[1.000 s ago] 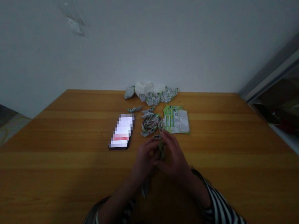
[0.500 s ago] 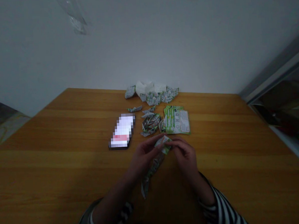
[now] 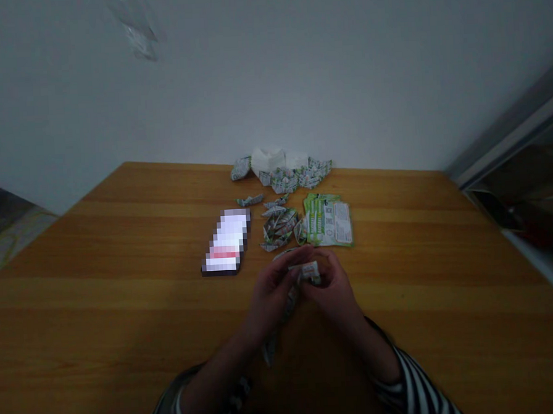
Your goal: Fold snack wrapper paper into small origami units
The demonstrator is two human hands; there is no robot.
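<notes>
Both hands meet low in the middle of the view, over the near half of the table. My left hand (image 3: 274,290) is closed, pinching a small folded piece of printed paper (image 3: 310,269) between thumb and fingers. From the other side my right hand (image 3: 334,284) curls its fingers and thumb around the same folded paper. A strip of folded printed paper pieces (image 3: 270,349) extends down toward me from under my left hand; whether it joins the held piece is hidden. Just beyond lie folded paper pieces (image 3: 280,228) and a stack of green and white printed packets or cards (image 3: 335,223).
A lit phone (image 3: 226,242) with a blurred screen lies left of my hands on the wooden table (image 3: 122,270). Along the wall, more folded printed paper (image 3: 284,180) sits beside white tissue-like material (image 3: 267,160). Clear plastic (image 3: 138,35) hangs on the wall.
The held paper has turned and now shows a smaller white part. My right hand has shifted slightly left, its fingers curling closer around the paper; the green face is hidden.
</notes>
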